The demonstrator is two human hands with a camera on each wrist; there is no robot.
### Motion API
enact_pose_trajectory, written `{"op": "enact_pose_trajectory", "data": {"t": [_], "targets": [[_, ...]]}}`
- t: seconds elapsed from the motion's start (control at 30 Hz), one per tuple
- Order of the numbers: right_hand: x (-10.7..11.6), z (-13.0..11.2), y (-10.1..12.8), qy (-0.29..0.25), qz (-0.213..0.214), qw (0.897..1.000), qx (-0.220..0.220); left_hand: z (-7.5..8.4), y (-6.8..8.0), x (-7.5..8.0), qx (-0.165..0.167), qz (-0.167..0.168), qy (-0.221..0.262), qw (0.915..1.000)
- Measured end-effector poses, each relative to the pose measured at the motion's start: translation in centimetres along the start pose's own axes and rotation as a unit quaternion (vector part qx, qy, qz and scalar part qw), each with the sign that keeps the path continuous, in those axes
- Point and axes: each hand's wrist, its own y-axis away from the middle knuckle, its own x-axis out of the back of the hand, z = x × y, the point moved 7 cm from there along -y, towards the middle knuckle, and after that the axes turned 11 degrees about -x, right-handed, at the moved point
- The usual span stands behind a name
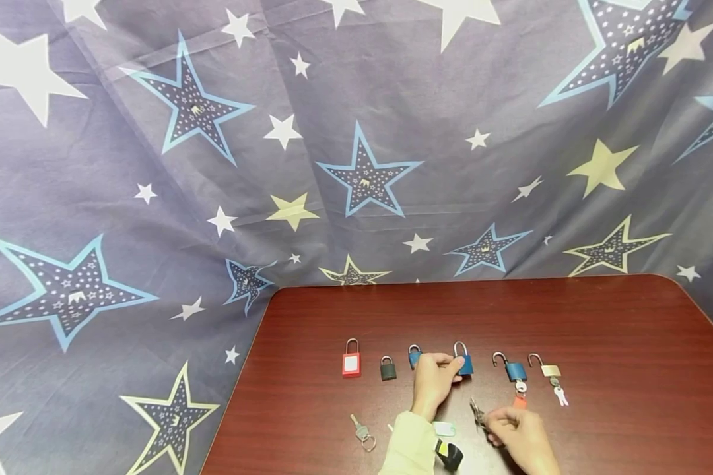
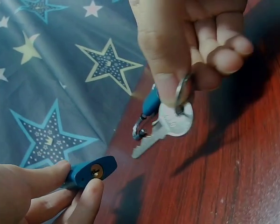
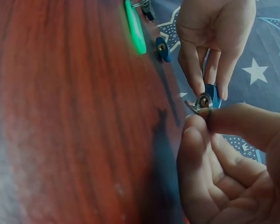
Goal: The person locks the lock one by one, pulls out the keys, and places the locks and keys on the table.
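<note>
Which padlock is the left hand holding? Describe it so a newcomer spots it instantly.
On the dark red table, a row of padlocks runs left to right. It is the blue padlock fourth from the left, the only one with the left hand's fingers on it.

— Any writing to read on the padlocks (image 1: pixel 463 361) or the keys (image 2: pixel 165 125)?
— None that I can make out. The red padlock (image 1: pixel 351 364) has a white panel, and it looks blank from the head view, though it is small there.
— The cloth (image 1: pixel 154 198)?
— Only stars with tiny crown marks, no letters.
</note>
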Motion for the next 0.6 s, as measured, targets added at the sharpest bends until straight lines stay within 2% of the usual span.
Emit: {"op": "enact_pose_trajectory", "data": {"t": [0.33,0.6], "targets": [[-0.4,0.1,0.0,0.059,0.000,0.998,-0.021,-0.6,-0.5,-0.5,0.008,0.002,-0.064,0.9979],[-0.5,0.0,-0.2,0.096,0.015,0.995,-0.018,-1.0,-0.8,-1.1,0.007,0.004,-0.083,0.9965]]}}
